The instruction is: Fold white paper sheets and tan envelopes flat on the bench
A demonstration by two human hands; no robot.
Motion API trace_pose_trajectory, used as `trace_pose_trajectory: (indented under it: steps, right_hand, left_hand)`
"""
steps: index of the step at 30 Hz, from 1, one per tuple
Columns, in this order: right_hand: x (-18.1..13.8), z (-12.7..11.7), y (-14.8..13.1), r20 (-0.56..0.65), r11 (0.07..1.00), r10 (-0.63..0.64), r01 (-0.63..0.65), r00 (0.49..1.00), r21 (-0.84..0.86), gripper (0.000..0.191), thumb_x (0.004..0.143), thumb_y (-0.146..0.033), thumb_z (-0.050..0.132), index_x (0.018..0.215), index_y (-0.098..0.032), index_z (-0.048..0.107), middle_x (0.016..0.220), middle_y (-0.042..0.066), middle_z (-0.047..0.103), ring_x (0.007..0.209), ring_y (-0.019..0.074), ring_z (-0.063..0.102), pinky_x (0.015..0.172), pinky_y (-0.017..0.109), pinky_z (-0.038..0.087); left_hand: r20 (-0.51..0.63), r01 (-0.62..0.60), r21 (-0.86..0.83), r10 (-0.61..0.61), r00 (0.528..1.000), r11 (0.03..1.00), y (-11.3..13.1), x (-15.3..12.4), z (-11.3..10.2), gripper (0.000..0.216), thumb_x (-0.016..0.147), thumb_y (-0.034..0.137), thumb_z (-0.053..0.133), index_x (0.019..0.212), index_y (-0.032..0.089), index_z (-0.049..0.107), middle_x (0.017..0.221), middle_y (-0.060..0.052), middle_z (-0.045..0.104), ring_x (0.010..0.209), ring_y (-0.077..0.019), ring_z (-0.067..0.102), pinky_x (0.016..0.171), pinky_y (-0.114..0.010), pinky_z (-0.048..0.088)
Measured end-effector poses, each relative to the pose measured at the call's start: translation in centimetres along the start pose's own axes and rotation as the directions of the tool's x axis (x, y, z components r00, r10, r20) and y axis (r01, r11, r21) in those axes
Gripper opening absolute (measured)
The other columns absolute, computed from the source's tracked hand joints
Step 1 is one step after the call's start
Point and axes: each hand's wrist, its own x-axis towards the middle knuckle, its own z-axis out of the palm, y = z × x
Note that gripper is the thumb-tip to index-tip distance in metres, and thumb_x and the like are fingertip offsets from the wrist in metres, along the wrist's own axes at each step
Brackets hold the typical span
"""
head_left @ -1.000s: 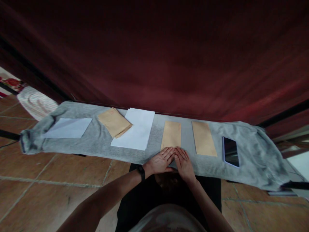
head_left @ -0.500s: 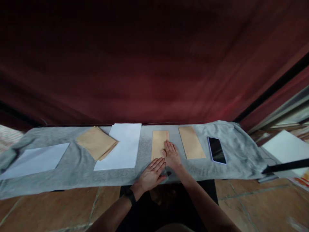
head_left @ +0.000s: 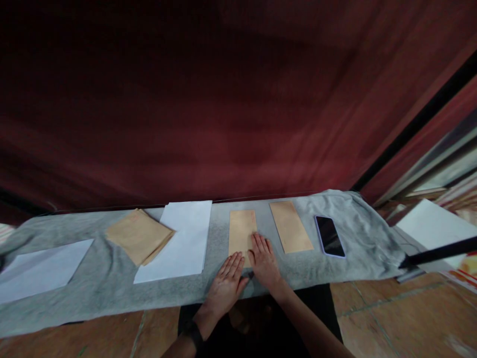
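My left hand [head_left: 226, 283] lies flat, fingers apart, on the near end of a brown envelope [head_left: 241, 229] that rests on a grey cloth [head_left: 112, 293]. My right hand [head_left: 263, 262] lies flat beside it on the envelope's near right corner. Neither hand grips anything. A second brown envelope [head_left: 290, 232] lies just to the right, apart from my hands.
A dark phone [head_left: 329, 235] lies right of the envelopes. To the left are a white sheet [head_left: 181, 242], a stack of brown envelopes [head_left: 138, 235] and another white sheet [head_left: 40, 271]. A dark red curtain [head_left: 223, 109] hangs behind. Tiled floor lies below.
The view has swung up and to the right. My right hand slid forward along the envelope and came back to its near end; my left hand stayed at the near edge.
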Motion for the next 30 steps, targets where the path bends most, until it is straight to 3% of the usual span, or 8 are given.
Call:
trace_pose_trajectory:
  steps: [2, 5, 9, 15, 19, 23, 26, 30]
  right_hand:
    - [-1.8, -0.5, -0.8, 0.033, 0.993, -0.115, 0.114, 0.993, 0.032, 0.051, 0.102, -0.029, 0.042, 0.152, -0.017, 0.042, 0.158, 0.009, 0.041, 0.145, 0.0226, 0.039, 0.121, 0.044, 0.026]
    - [-3.8, -0.9, -1.4, -0.002, 0.991, -0.127, 0.127, 0.992, 0.032, 0.053, 0.102, -0.032, 0.044, 0.152, -0.015, 0.04, 0.155, 0.009, 0.045, 0.144, 0.0218, 0.041, 0.122, 0.042, 0.025]
    - [-4.5, -1.2, -1.2, -0.037, 0.993, -0.12, 0.121, 0.992, 0.015, 0.055, 0.102, -0.033, 0.044, 0.154, -0.014, 0.038, 0.153, 0.01, 0.048, 0.142, 0.0218, 0.043, 0.122, 0.042, 0.026]
    - [-4.8, -1.2, -1.1, -0.044, 0.993, -0.115, 0.114, 0.992, -0.016, 0.056, 0.102, -0.034, 0.046, 0.154, -0.013, 0.037, 0.152, 0.011, 0.048, 0.142, 0.0228, 0.044, 0.121, 0.042, 0.027]
    - [-5.2, -1.3, -1.1, -0.056, 0.993, -0.113, 0.112, 0.992, -0.027, 0.054, 0.101, -0.032, 0.047, 0.15, -0.011, 0.042, 0.151, 0.012, 0.049, 0.143, 0.0226, 0.043, 0.122, 0.041, 0.026]
    - [-5.1, -1.8, -0.9, -0.022, 0.995, -0.094, 0.095, 0.995, 0.037, 0.052, 0.1, -0.03, 0.048, 0.149, -0.012, 0.044, 0.152, 0.011, 0.05, 0.142, 0.022, 0.043, 0.122, 0.041, 0.028]
    - [-4.8, -2.3, -0.6, 0.023, 0.989, -0.073, 0.069, 0.997, 0.134, 0.053, 0.098, -0.026, 0.048, 0.15, -0.016, 0.044, 0.154, 0.009, 0.048, 0.142, 0.0215, 0.044, 0.121, 0.042, 0.032]
    - [-4.8, -2.6, 0.1, 0.029, 0.941, -0.034, 0.022, 0.999, 0.338, 0.054, 0.096, -0.021, 0.046, 0.149, -0.019, 0.045, 0.153, 0.009, 0.049, 0.141, 0.0217, 0.045, 0.119, 0.044, 0.037]
  left_hand:
    - [-0.02, 0.054, -0.007, -0.054, 0.998, 0.999, -0.1, -0.3, 0.6, 0.05, 0.099, 0.029, 0.047, 0.146, 0.016, 0.047, 0.151, -0.013, 0.05, 0.14, -0.0266, 0.047, 0.115, -0.046, 0.043]
    - [-0.085, 0.215, -0.036, -0.217, 0.972, 0.976, -0.1, -0.5, 1.5, 0.047, 0.099, 0.027, 0.042, 0.143, 0.013, 0.052, 0.153, -0.015, 0.048, 0.14, -0.0277, 0.047, 0.114, -0.046, 0.044]
    - [-0.09, 0.421, -0.115, -0.431, 0.898, 0.9, 0.5, 0.3, 1.8, 0.048, 0.097, 0.025, 0.038, 0.14, 0.009, 0.053, 0.153, -0.019, 0.046, 0.14, -0.0297, 0.047, 0.113, -0.046, 0.043]
    - [0.016, 0.622, -0.314, -0.651, 0.759, 0.717, 0.8, 2.2, -0.1, 0.05, 0.092, 0.036, 0.046, 0.135, 0.013, 0.056, 0.13, -0.017, 0.065, 0.121, -0.0284, 0.062, 0.104, -0.041, 0.049]
    - [0.176, 0.701, -0.448, -0.715, 0.677, 0.554, -0.2, 3.1, -1.9, 0.053, 0.087, 0.045, 0.053, 0.13, 0.013, 0.058, 0.099, -0.01, 0.074, 0.093, -0.0255, 0.071, 0.085, -0.037, 0.055]
    - [0.322, 0.722, -0.593, -0.716, 0.619, 0.357, -1.2, 3.8, -2.9, 0.035, 0.081, 0.043, 0.061, 0.106, 0.019, 0.067, 0.072, -0.001, 0.071, 0.07, -0.021, 0.07, 0.062, -0.029, 0.051]
    - [0.371, 0.707, -0.676, -0.734, 0.568, 0.206, -1.2, 4.1, -3.0, 0.023, 0.072, 0.04, 0.07, 0.085, 0.022, 0.066, 0.063, 0.001, 0.068, 0.058, -0.0186, 0.068, 0.049, -0.024, 0.044]
    - [0.505, 0.68, -0.732, -0.705, 0.498, -0.044, -0.3, 4.2, -3.2, 0.033, 0.063, 0.042, 0.077, 0.08, 0.021, 0.059, 0.061, 0.0, 0.069, 0.05, -0.017, 0.066, 0.044, -0.021, 0.041]
